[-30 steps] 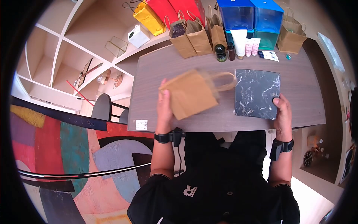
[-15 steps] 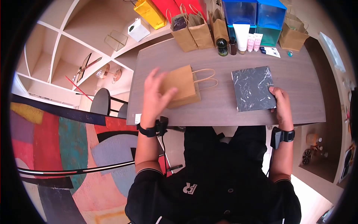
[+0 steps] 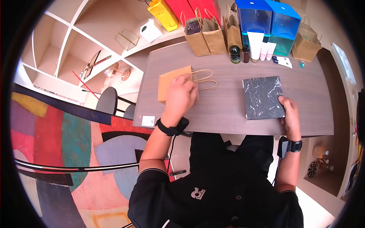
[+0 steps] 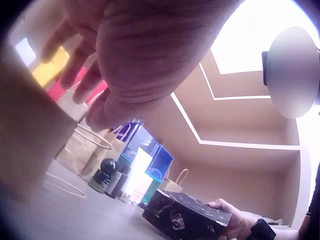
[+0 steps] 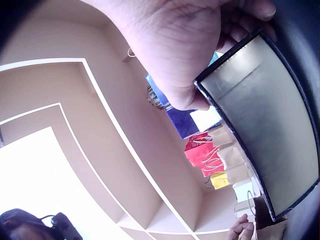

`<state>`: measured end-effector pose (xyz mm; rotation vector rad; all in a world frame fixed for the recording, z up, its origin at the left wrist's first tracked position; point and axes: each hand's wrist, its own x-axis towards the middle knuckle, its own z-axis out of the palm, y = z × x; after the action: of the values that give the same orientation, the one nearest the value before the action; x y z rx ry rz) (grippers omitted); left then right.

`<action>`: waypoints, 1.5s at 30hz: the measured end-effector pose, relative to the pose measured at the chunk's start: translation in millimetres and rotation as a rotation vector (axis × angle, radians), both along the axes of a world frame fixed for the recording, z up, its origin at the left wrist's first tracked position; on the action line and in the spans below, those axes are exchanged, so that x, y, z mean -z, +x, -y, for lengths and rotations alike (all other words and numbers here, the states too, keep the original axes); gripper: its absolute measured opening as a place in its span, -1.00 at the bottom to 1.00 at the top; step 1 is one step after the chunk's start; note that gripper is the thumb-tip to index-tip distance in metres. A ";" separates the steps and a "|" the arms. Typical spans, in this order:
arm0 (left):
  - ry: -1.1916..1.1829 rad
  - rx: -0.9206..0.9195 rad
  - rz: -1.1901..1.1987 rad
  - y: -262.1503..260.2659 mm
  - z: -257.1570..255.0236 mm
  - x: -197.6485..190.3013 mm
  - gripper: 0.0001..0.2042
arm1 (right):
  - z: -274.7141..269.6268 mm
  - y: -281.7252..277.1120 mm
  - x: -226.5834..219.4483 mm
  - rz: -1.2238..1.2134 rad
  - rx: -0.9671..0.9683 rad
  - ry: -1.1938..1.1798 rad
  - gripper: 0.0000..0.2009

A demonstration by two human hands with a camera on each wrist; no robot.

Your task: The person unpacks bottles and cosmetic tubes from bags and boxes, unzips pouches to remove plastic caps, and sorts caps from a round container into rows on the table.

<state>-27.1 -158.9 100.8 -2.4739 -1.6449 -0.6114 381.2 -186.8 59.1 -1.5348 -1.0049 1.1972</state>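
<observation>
My left hand [image 3: 181,94] hovers over a small brown paper bag [image 3: 164,84], overlapping it in the head view. Its fingers are loosely bent, and the left wrist view shows nothing held in them. The bag lies on its side at the table's left, its twin handles [image 3: 207,76] pointing right. On the right of the table is a flat black box [image 3: 262,98] with white marbling. With the thumb on top, my right hand [image 3: 291,115] grips its right edge, fingers mostly hidden beneath. A pale side face with black edges shows on the box [image 5: 262,117] in the right wrist view.
Along the table's back stand brown paper bags [image 3: 215,40], a dark round-capped bottle [image 3: 235,55], a white tube [image 3: 255,45], two pink tubes [image 3: 267,51] and blue drawer boxes [image 3: 254,19]. A yellow bag [image 3: 164,14] sits behind. Bare tabletop [image 3: 224,110] separates bag and box.
My left hand held the paper bag upright, then let go; the bag now lies down further left, and the hand has swung right over it. My right hand keeps its grip on the black box.
</observation>
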 end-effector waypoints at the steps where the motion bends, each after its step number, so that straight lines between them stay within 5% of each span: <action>1: 0.009 -0.015 0.069 -4.0 0.3 -1.0 -0.57 | 0.7 -1.2 -0.7 0.004 0.014 0.007 -0.54; 4: 0.195 -0.174 -0.030 11.1 14.3 -23.3 -0.49 | 1.7 -2.3 -0.3 0.011 0.030 0.005 -0.55; 8: 0.256 -0.335 -0.175 4.2 11.7 -3.1 -0.47 | 0.9 -1.3 3.5 0.009 0.027 0.025 -0.57; 13: -0.060 -0.520 -0.015 -14.1 -0.3 7.4 -0.75 | 1.4 2.3 7.9 -0.006 -0.006 0.041 -0.58; 17: 0.048 -0.545 -0.026 -41.3 -10.9 2.5 -0.83 | 1.1 1.1 8.6 -0.021 -0.004 0.046 -0.60; 23: 0.450 -0.538 0.310 -113.7 -60.3 -44.9 -0.86 | 3.0 -3.5 2.7 0.010 0.023 0.058 -0.60; 27: 0.324 -0.478 0.657 -146.3 -123.6 -41.9 -0.84 | 2.5 -2.2 6.2 0.014 0.031 0.076 -0.60; 29: 0.142 -0.462 1.047 -133.6 -148.5 -38.3 -0.85 | 2.8 -0.7 7.8 0.017 0.016 0.055 -0.60; 45: -0.026 -0.578 0.820 -92.8 -247.7 -20.6 -0.70 | 1.5 -4.9 -1.3 0.084 0.016 0.005 -0.58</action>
<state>-119.9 88.8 121.4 -1.6536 -2.4670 -1.6165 376.2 -188.3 60.4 -1.5980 -1.0475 1.1262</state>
